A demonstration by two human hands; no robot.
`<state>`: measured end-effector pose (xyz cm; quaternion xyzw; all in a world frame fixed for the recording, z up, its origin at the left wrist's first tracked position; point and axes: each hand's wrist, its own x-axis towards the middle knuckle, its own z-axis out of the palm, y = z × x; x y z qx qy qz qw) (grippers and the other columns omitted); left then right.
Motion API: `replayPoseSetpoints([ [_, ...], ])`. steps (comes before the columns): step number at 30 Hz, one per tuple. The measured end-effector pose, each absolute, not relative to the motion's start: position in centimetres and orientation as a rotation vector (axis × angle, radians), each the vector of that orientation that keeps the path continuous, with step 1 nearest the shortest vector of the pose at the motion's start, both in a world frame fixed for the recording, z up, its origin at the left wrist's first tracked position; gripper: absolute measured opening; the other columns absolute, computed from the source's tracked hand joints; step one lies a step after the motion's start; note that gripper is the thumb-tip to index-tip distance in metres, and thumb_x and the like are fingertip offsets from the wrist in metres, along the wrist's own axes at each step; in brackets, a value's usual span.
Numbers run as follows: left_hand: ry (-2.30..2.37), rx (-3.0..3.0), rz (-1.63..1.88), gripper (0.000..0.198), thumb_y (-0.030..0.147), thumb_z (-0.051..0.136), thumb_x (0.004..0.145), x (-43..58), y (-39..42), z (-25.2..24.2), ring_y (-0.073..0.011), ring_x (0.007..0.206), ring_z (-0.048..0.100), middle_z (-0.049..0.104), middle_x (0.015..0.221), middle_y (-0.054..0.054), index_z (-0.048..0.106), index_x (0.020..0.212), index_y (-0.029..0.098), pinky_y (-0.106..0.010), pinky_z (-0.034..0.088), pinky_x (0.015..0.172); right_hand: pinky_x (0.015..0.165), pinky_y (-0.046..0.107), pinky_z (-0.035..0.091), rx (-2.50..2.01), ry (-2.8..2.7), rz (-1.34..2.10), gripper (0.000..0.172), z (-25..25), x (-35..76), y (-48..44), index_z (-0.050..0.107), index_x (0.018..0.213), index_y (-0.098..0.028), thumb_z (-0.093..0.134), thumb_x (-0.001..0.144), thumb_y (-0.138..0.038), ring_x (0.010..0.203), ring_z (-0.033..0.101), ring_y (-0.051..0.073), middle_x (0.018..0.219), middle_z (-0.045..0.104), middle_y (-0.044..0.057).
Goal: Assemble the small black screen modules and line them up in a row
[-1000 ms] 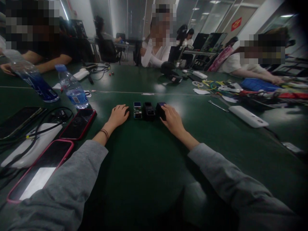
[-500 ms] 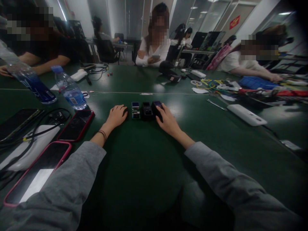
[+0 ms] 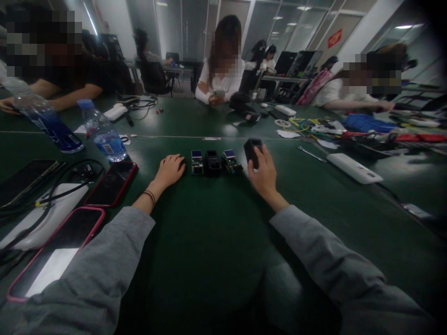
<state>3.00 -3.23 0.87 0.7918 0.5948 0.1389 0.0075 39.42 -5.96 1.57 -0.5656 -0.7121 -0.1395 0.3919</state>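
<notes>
My left hand (image 3: 170, 170) lies on the table, palm down with fingers stretched out. A dark patch shows by its thumb; I cannot tell whether it is an object or shadow. Just right of it sits a bare circuit board with a small screen (image 3: 197, 162). Beside that stands a black plastic casing (image 3: 213, 161) with openings in its face. A second circuit board with a screen (image 3: 230, 160) lies slightly turned further right. My right hand (image 3: 264, 173) is closed around another black casing (image 3: 252, 150), which is tilted and apart from that board.
Two bottles (image 3: 109, 145), phones (image 3: 112, 184), cables and a white power bank (image 3: 52, 216) occupy the left. At right are a wrench (image 3: 312, 154), another white device (image 3: 354, 168) and a pile of coloured wires (image 3: 303, 124). Several people sit across the table.
My right hand has moved right with the black casing, and the circuit board with a screen now shows where the casing stood. My left hand stays in place.
</notes>
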Motion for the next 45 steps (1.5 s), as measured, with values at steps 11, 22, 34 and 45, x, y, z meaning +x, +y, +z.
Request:
replayPoseSetpoints([
  [11, 1.849, 2.474, 0.456, 0.047, 0.036, 0.041, 0.109, 3.0, -3.3, 0.9, -0.0322, 0.149, 0.046, 0.054, 0.160, -0.015, 0.058, 0.149, 0.018, -0.053, 0.040, 0.121, 0.114, 0.079, 0.035, -1.559, -1.781, -0.443, 0.053, 0.6, 39.6, -5.7, 0.049, 0.151, -0.014, 0.051, 0.100, -0.028, 0.152, 0.029, 0.049, 0.163, 0.035, 0.025],
  [22, 1.878, 2.487, 0.495, 0.045, 0.035, 0.044, 0.109, 3.1, -3.2, 0.4, -0.0319, 0.147, 0.047, 0.055, 0.159, -0.014, 0.059, 0.148, 0.019, -0.051, 0.040, 0.120, 0.127, 0.062, 0.028, -1.121, -2.479, -0.349, 0.057, 3.5, 26.7, -9.6, 0.043, 0.161, -0.024, 0.057, 0.106, -0.031, 0.159, 0.027, 0.036, 0.168, 0.037, 0.015],
  [34, 1.880, 2.475, 0.477, 0.044, 0.033, 0.044, 0.108, 3.2, -3.3, 0.7, -0.0320, 0.147, 0.047, 0.055, 0.159, -0.014, 0.060, 0.148, 0.020, -0.052, 0.040, 0.120, 0.123, 0.060, 0.032, -1.180, -2.500, -0.380, 0.050, 2.8, 23.9, -6.9, 0.054, 0.153, -0.014, 0.060, 0.107, -0.032, 0.150, 0.041, 0.038, 0.157, 0.049, 0.023],
  [45, 1.848, 2.482, 0.452, 0.046, 0.032, 0.043, 0.108, 3.1, -3.5, 1.1, -0.0321, 0.148, 0.046, 0.054, 0.159, -0.015, 0.056, 0.151, 0.020, -0.053, 0.041, 0.120, 0.124, 0.060, 0.036, -1.231, -2.311, -0.287, 0.051, 2.5, 30.6, -7.8, 0.049, 0.154, -0.010, 0.051, 0.106, -0.027, 0.150, 0.042, 0.037, 0.160, 0.046, 0.023],
])
